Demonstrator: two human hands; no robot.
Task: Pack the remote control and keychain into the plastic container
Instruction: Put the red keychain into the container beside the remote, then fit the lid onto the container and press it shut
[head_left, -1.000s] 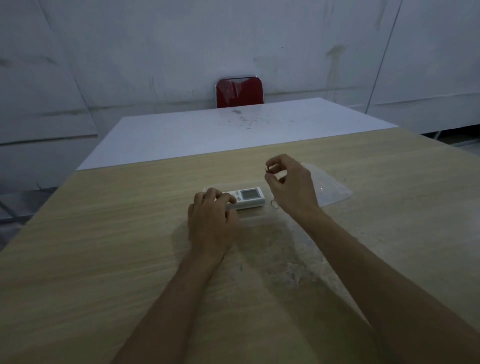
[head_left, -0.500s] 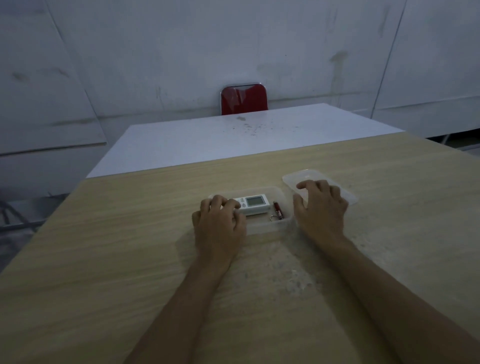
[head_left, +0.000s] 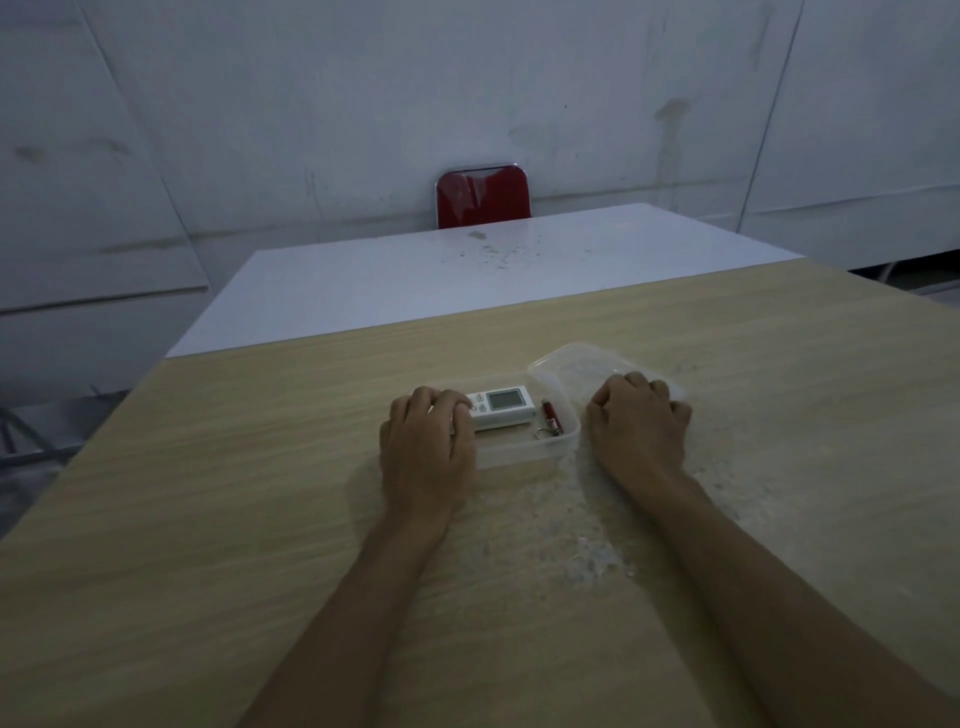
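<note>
A wide wooden table (head_left: 260, 519) is filling most of the view, its pale grain running across the picture in dim light. Beyond its far edge a white table (head_left: 415, 280) is butting up against it, and behind that a red chair (head_left: 483, 196) is standing against a grey wall (head_left: 363, 104).

Two bare forearms are reaching forward from the bottom of the view. The left hand (head_left: 428, 447) is lying palm down with its fingers curled over the left end of the clear plastic container (head_left: 519, 452), covering that end and resting on the remote inside. The right hand (head_left: 641, 428) is curled with its knuckles up, its fingers closing on the near edge of the clear lid (head_left: 576, 364). The lid is sitting tilted, its left side raised over the container's right rim and its right side down by the table.

The container is sitting on the table between the two hands. Inside it, the white remote control (head_left: 501, 408) is lying flat, screen up, its left end hidden under the left hand. Just to its right, still inside the container, the keychain (head_left: 549, 418) is lying: a small dark red body with a metal hook at its near end.
</note>
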